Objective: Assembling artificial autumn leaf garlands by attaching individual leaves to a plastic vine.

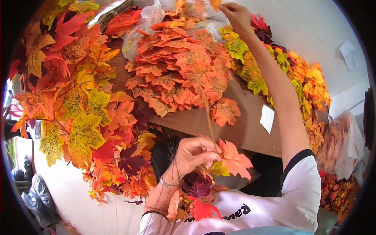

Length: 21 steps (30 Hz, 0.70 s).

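Note:
Just in front of my chest, my left hand point(196, 154) pinches the thin brown stem point(207, 111) of an artificial leaf garland. The stem rises over the table's near edge. Beside and below that hand hang the garland's leaves: a coral maple leaf point(236, 161), a dark purple leaf point(199, 187) and a red leaf point(205, 209). My right arm stretches to the far side, where my right hand point(237, 16) has its fingertips closed on an orange leaf point(215, 4), partly cut off by the upper rim. A large heap of orange maple leaves point(172, 70) lies between the hands.
Finished-looking leaf garlands point(84, 129) hang thickly at the left. Green and yellow leaves point(244, 64) line the table's right side, near orange ones point(313, 80). A white paper slip point(267, 118) lies on the brown table point(239, 135). Clear plastic bags point(348, 149) stand at right.

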{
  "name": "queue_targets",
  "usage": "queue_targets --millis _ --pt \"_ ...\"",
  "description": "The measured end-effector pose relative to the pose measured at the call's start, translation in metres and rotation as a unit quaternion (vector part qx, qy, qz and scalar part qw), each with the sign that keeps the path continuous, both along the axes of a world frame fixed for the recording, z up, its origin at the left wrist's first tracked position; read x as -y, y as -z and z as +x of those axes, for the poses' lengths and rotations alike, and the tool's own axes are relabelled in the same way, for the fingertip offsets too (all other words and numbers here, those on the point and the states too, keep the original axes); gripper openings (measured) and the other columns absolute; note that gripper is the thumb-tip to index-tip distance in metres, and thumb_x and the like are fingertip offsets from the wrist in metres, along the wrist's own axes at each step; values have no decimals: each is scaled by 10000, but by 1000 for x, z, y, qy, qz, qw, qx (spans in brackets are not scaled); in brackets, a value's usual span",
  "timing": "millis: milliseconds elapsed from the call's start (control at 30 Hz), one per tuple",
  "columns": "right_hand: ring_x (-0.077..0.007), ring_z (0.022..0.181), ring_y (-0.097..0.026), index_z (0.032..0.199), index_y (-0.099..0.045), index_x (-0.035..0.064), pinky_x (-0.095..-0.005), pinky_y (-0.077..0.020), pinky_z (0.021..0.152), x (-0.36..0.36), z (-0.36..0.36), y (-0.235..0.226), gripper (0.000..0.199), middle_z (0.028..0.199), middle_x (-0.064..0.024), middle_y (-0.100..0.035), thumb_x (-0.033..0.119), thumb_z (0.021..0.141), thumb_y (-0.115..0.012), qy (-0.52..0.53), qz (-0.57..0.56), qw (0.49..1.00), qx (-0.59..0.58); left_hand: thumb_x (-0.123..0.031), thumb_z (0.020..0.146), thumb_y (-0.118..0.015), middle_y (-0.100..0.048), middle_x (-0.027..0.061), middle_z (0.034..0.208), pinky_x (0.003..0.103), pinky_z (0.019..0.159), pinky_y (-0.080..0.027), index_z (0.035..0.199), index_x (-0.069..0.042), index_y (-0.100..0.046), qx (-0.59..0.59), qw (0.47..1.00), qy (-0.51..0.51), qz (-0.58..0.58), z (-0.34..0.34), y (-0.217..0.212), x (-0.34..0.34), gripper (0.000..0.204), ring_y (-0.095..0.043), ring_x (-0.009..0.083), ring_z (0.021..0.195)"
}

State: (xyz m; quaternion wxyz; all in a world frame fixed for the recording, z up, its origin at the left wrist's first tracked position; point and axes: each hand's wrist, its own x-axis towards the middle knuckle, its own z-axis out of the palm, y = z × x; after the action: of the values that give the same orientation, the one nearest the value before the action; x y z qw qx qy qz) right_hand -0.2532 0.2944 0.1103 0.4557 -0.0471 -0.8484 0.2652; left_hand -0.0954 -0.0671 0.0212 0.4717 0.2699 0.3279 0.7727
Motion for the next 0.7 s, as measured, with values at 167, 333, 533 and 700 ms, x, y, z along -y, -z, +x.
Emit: queue_targets --millis 167,333,533,700 --pt "-239 681 -564 810 -624 37 -300 -456 595 31 176 24 103 751 -77 -574 25 712 -596 16 241 969 58 14 759 -609 -603 131 739 196 466 -439 810 32 -554 35 997 -61 20 8 7 -4 77 -549 97 548" --pt "-255 783 -557 908 -598 54 -337 -460 651 54 312 84 211 847 -90 -549 0 704 -591 8 287 927 241 43 755 -595 -595 136 792 193 467 -437 777 26 -531 30 999 -43 -2 17 2 -9 70 -555 102 560" --pt "-234 761 -560 915 -615 38 -284 -449 648 64 338 99 172 833 -98 -571 22 745 -597 26 71 969 237 29 766 -595 -590 124 804 185 431 -426 833 47 -554 -2 999 -36 15 27 4 -22 81 -565 105 565" --pt "-258 745 -552 753 -625 39 -360 -435 634 77 290 107 161 744 -108 -578 194 711 -636 106 28 956 272 -13 783 -579 -576 132 730 153 379 -395 848 53 -529 -42 996 -71 -18 35 3 -30 106 -525 90 480"
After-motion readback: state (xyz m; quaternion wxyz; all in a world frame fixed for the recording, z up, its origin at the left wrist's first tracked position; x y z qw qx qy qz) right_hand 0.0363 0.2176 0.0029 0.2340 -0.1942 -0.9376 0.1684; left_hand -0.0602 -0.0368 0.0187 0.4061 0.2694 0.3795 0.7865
